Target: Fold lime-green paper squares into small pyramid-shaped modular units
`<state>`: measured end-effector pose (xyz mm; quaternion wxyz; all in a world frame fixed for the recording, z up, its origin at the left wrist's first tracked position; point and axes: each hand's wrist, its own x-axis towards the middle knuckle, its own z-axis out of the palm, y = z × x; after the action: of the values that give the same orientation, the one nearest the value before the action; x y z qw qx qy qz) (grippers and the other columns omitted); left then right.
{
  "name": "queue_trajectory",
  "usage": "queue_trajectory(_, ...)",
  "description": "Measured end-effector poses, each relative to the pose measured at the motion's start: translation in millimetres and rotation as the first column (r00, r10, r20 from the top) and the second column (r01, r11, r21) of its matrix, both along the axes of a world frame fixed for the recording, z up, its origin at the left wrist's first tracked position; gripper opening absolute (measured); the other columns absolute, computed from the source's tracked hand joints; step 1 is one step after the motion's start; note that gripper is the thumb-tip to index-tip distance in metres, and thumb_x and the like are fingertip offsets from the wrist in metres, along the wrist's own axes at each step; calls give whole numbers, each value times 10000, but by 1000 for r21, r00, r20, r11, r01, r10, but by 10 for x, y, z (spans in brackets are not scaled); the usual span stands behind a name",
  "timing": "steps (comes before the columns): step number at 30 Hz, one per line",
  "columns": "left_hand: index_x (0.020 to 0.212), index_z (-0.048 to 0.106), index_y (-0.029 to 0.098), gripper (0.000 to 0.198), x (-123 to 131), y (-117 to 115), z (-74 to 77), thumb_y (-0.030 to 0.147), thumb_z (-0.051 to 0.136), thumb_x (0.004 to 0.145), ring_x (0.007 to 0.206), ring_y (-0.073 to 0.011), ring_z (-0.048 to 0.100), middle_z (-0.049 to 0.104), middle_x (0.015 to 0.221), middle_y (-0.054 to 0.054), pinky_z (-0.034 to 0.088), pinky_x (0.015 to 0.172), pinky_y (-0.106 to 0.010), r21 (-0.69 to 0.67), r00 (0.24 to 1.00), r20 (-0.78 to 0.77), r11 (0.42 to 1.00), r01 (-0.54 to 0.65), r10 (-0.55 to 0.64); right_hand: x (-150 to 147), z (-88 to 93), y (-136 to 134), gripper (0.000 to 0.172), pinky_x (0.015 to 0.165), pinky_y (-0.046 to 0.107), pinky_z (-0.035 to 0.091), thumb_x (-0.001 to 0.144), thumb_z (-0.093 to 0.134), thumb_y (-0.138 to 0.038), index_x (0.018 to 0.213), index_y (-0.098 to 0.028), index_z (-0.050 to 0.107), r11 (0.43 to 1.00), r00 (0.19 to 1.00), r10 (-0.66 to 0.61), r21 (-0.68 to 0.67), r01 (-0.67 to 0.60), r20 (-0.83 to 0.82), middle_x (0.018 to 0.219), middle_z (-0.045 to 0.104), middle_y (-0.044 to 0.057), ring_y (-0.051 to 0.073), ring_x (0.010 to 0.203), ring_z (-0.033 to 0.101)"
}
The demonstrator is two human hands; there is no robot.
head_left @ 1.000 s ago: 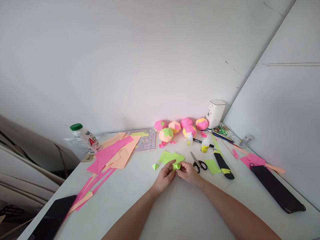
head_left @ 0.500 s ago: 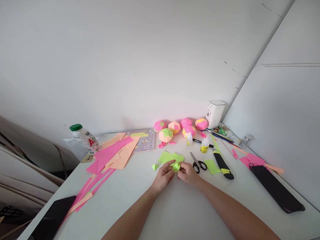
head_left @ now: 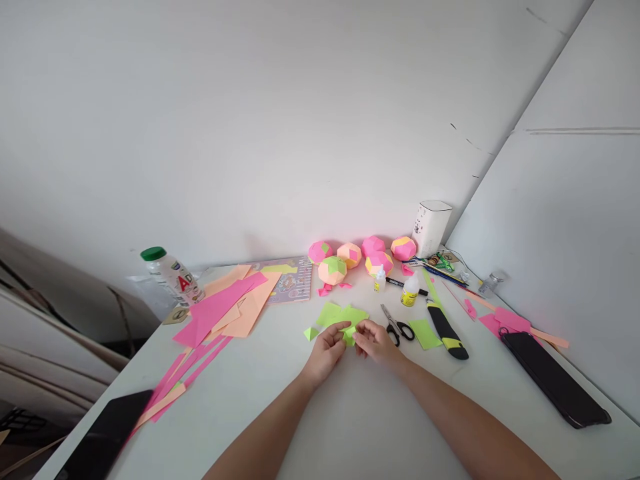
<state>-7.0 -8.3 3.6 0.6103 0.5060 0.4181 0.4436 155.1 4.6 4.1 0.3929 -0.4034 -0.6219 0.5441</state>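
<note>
1. Lower left of the frame: a black flat device lies at the edge of the white table, with pink paper strips touching it.
2. Left of centre: a clear bottle with a green cap stands tilted in the view, just beside a loose pile of pink and orange sheets. A printed card lies behind them.
3. Centre: a small green paper triangle lies alone, just left of the left hand.
4. Centre: both hands meet, fingertips together. The left hand and the right hand each pinch the green folded piece (most of it hidden by the fingers) just above the table, in front of some flat green sheets.
5. Upper centre: five pink, orange and green paper balls sit by the wall.
6. Right of centre: scissors lie open near the right hand, then a glue bottle and a black and yellow knife.
7. Right: a white container stands in the corner, and a long black case lies well apart from the hands.
</note>
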Motion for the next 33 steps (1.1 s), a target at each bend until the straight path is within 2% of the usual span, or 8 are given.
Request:
queue_trajectory(5, 1089, 528, 170, 449, 32, -14, 55, 328, 629, 681, 502, -64, 356, 354, 615, 71, 310, 467, -201, 20, 998, 14, 998, -64, 64, 9, -56, 21, 227, 445, 212, 396, 813, 521, -357, 682, -176, 482, 1000, 1000, 19, -2, -19, 22, 505, 550, -27, 97, 429, 475)
queue_trajectory(9, 854, 567, 155, 279, 55, 2, 44, 395, 607, 719, 539, -89, 448, 499, 628, 31, 383, 523, -228, 18, 998, -33, 998, -54, 54, 14, -52, 23, 230, 450, 211, 388, 813, 527, -370, 696, -173, 508, 1000, 999, 23, 18, -23, 26, 516, 524, -33, 103, 454, 479)
queue_trajectory(11, 751, 543, 159, 275, 59, 15, 22, 426, 601, 724, 517, -100, 473, 522, 570, 29, 399, 529, -241, 8, 998, -43, 999, -54, 54, 6, -48, 16, 226, 450, 210, 380, 808, 534, -367, 697, -171, 519, 999, 999, 26, 41, -27, 36, 529, 513, -33, 107, 473, 488)
queue_trajectory(15, 742, 516, 168, 303, 50, 37, -4, 451, 617, 704, 491, -119, 507, 548, 532, 25, 404, 495, -248, -18, 995, 40, 995, -94, 95, -22, -81, 12, 214, 475, 220, 390, 771, 573, -330, 648, -169, 505, 992, 998, 26, 121, -32, 58, 578, 537, -19, 111, 505, 500)
queue_trajectory(18, 729, 516, 169, 295, 34, 48, -3, 434, 638, 690, 450, -104, 480, 523, 500, 41, 379, 468, -235, -19, 986, 107, 992, -125, 126, -37, -121, 24, 130, 481, 219, 408, 752, 584, -289, 769, -175, 523, 991, 999, -9, 136, 3, 42, 664, 558, -11, 102, 509, 502)
queue_trajectory(22, 705, 547, 161, 305, 23, 54, -5, 452, 639, 689, 407, -72, 404, 466, 464, 62, 335, 456, -219, -4, 986, 100, 991, -137, 137, -31, -132, 22, 167, 467, 214, 413, 770, 538, -237, 921, -207, 474, 988, 999, -32, 152, 33, -9, 785, 560, -5, 87, 495, 505)
queue_trajectory(27, 817, 604, 141, 383, 43, 52, -27, 511, 589, 720, 381, -67, 320, 381, 408, 83, 288, 425, -219, 4, 996, 21, 997, -82, 82, -13, -87, -9, 91, 479, 220, 411, 767, 503, -157, 838, -190, 550, 956, 997, -19, 294, -5, 79, 705, 539, -5, 95, 488, 506)
queue_trajectory(33, 1032, 576, 132, 457, 51, 28, -39, 494, 546, 756, 445, -84, 365, 401, 481, 74, 300, 473, -227, -15, 998, -17, 998, -61, 61, -24, -39, -22, 103, 466, 243, 432, 761, 526, -166, 762, -184, 627, 932, 995, -47, 363, 14, 84, 731, 581, 30, 113, 476, 537)
